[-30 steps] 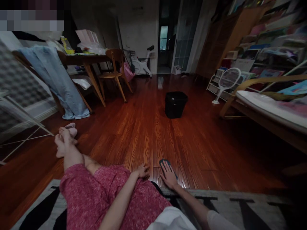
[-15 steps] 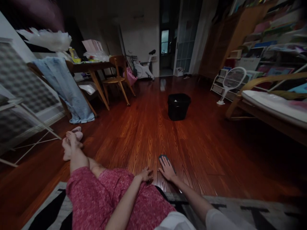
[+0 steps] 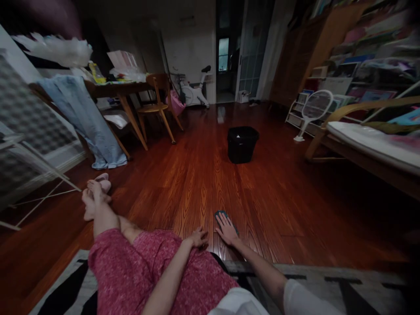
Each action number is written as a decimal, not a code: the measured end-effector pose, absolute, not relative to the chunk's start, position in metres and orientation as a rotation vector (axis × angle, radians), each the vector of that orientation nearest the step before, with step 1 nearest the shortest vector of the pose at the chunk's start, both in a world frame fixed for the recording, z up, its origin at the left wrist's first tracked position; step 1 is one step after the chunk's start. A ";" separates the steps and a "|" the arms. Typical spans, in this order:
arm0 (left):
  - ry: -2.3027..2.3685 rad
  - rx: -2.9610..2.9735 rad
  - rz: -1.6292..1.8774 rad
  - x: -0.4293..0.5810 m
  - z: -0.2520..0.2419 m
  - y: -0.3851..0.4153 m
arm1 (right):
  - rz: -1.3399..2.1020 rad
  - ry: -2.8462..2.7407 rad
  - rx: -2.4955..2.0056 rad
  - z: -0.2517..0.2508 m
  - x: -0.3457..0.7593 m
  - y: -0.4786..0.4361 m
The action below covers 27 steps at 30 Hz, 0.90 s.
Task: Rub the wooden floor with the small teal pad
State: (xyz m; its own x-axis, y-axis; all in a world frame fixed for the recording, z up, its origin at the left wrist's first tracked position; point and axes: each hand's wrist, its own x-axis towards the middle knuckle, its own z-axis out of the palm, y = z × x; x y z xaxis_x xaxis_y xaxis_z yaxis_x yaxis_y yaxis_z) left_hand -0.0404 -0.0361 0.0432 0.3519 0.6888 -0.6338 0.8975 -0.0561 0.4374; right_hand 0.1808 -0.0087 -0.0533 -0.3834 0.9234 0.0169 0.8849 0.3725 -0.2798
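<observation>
My right hand [image 3: 226, 229] lies flat, fingers stretched out, on a dark teal cloth [image 3: 235, 228] on the glossy red-brown wooden floor [image 3: 197, 192]. Most of the cloth is hidden under the palm and fingers; its rim shows around the fingertips and along the right side. Close by on the left, my left hand [image 3: 198, 238] rests at the edge of the pink shorts [image 3: 154, 258], its fingers loosely apart and nothing in it. Beyond both hands stands a black bin [image 3: 242, 146], upright on the floor.
To the left are my crossed bare feet [image 3: 92, 201], pink slippers [image 3: 104, 183], jeans [image 3: 78, 118] over a chair and a cluttered table [image 3: 114, 89]. A wooden armchair [image 3: 354, 146] and a white racket-shaped object [image 3: 316, 107] stand right. A patterned rug [image 3: 315, 280] lies beneath me.
The view has shifted very slightly to the right. Both hands keep nearly the same places, the right one still flat on the cloth.
</observation>
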 end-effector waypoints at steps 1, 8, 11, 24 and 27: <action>1.400 1.811 -0.327 -0.040 0.045 -0.036 | 0.342 -2.437 -1.680 -0.050 0.174 0.006; 1.424 1.833 -0.337 -0.038 0.052 -0.037 | 0.357 -2.389 -1.753 -0.048 0.153 0.035; 1.419 1.826 -0.333 -0.038 0.049 -0.036 | 0.342 -2.464 -1.628 -0.063 0.172 0.003; 1.398 1.789 -0.332 -0.043 0.036 -0.035 | 0.206 -2.386 -1.631 -0.083 0.213 -0.056; 1.397 1.801 -0.342 -0.042 0.040 -0.036 | 0.207 -2.363 -1.710 -0.069 0.197 -0.011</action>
State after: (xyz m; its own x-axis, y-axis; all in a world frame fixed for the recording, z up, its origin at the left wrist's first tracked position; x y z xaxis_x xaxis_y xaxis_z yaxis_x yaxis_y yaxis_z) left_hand -0.0425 -0.0356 0.0403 0.3500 0.6804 -0.6439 0.9010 -0.0564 0.4301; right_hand 0.1967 -0.0110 -0.0690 -0.3004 0.9493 0.0928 0.9187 0.3142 -0.2393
